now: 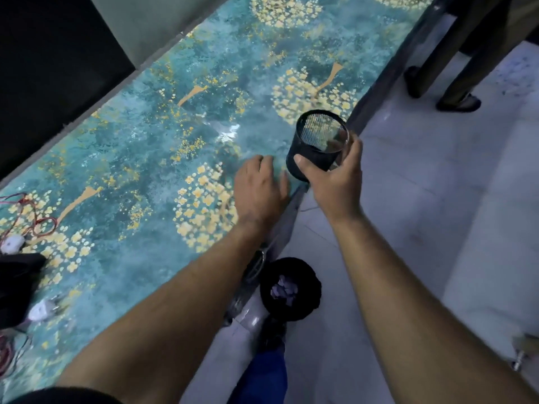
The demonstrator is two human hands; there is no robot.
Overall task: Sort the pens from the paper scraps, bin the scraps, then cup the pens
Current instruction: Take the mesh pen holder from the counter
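My right hand [332, 176] grips a black mesh cup [316, 147] at the table's near edge, tilted so its mouth faces me; it looks empty. My left hand [258, 188] lies palm down on the teal flowered table [140, 147] just left of the cup, fingers curled a little; whether anything is under it is hidden. On the floor below the table edge stands a black bin [290, 288] with pale paper scraps [284, 290] inside. No pens show anywhere in view.
At the far left of the table lie red wires [32, 217], small white plugs [11, 243] and a black cloth [17, 284]. A dark panel [52, 68] backs the table. Another person's legs [446, 83] stand at the top right on the tiled floor [437, 214].
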